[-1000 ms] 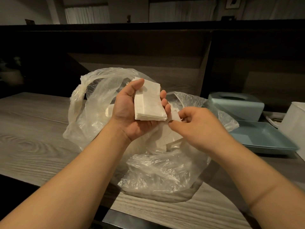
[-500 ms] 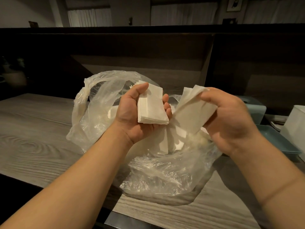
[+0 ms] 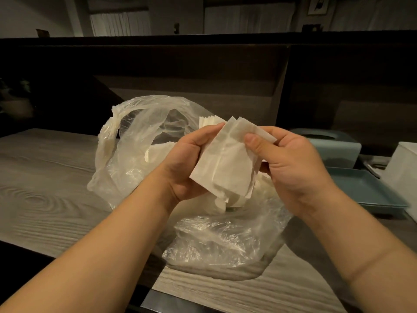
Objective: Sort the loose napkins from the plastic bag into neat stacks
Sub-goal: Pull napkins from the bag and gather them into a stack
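Head view: left hand (image 3: pixel 189 163) and right hand (image 3: pixel 291 168) both grip the napkins (image 3: pixel 228 168) above the plastic bag (image 3: pixel 140 141) at 6 o'clock, joining batches; next they probably need squaring.

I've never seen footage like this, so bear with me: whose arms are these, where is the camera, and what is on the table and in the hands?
No machine here: a person wears a camera on the head, looking down at their own bare arms. The left hand and right hand together grip a bunch of white folded paper napkins. Below them, a crumpled clear plastic bag with more napkins inside lies on the grey wood-grain table. At right stand a pale blue box and a blue tray.
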Action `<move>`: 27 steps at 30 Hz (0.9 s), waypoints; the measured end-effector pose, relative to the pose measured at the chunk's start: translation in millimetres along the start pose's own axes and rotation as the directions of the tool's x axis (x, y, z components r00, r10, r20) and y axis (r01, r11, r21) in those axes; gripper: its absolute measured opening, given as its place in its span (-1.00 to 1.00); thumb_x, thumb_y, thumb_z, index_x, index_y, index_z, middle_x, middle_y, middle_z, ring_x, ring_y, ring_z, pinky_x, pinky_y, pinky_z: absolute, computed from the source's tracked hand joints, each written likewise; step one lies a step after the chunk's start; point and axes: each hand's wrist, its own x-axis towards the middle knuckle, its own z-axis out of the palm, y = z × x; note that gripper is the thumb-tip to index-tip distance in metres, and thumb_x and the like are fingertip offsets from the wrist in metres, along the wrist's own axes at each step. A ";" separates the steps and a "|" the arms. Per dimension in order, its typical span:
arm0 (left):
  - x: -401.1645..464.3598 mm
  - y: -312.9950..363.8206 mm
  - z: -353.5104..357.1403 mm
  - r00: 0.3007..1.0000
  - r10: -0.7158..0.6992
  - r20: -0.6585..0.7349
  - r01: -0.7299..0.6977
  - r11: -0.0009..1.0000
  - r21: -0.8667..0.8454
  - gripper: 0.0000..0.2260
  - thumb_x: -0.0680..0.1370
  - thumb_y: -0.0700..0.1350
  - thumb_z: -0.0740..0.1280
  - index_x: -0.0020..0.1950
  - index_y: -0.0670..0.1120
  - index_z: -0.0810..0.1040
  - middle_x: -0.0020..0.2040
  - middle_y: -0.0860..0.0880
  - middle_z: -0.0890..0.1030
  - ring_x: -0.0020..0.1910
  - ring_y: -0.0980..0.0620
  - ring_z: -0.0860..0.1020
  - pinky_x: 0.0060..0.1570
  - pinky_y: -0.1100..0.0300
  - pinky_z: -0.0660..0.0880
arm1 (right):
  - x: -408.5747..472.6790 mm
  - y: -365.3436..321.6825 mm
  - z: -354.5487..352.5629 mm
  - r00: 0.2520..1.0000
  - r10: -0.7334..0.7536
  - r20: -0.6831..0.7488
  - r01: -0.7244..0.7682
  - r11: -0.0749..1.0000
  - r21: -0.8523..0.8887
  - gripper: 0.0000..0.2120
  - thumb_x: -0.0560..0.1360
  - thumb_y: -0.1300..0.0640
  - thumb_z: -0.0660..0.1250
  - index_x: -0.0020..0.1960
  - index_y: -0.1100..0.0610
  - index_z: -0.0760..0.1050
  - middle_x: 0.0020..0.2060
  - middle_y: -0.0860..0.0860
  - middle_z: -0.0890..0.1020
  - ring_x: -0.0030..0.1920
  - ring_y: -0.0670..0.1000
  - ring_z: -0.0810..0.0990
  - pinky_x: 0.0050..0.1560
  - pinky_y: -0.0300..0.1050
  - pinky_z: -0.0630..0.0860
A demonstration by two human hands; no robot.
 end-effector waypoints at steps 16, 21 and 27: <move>-5.5 -2.2 -0.3 0.979 -0.078 0.186 0.061 0.994 0.095 -0.52 0.37 0.09 0.60 0.22 -0.07 0.70 0.09 -0.17 0.68 -0.01 -0.17 0.67 0.01 -0.07 0.64 | -2.9 1.7 -1.1 0.968 -0.247 -0.044 0.230 0.942 -0.245 -0.94 0.55 0.10 0.45 -0.04 -0.06 0.62 -0.13 -0.11 0.70 -0.09 -0.09 0.69 -0.12 -0.16 0.67; -4.8 -1.5 -0.4 0.981 -0.115 0.157 0.113 0.993 0.016 -0.52 0.40 0.04 0.56 0.25 -0.14 0.66 0.14 -0.20 0.64 0.04 -0.19 0.64 0.00 -0.07 0.62 | -1.9 -0.8 -2.5 0.948 -0.300 -0.111 0.264 0.929 -0.260 -0.83 0.59 0.03 0.39 -0.11 0.10 0.61 -0.21 0.06 0.63 -0.17 0.02 0.61 -0.20 0.00 0.57; -4.1 -0.2 4.4 0.997 -0.066 -0.035 0.066 0.998 0.016 -0.47 0.35 0.09 0.49 0.24 -0.15 0.66 0.10 -0.17 0.70 0.01 -0.16 0.70 -0.07 -0.05 0.66 | -3.9 -12.8 -7.0 0.995 0.059 0.083 -0.071 0.986 0.149 -0.84 0.47 0.08 0.39 -0.10 0.18 0.60 -0.11 0.16 0.62 -0.04 0.29 0.64 0.00 0.15 0.52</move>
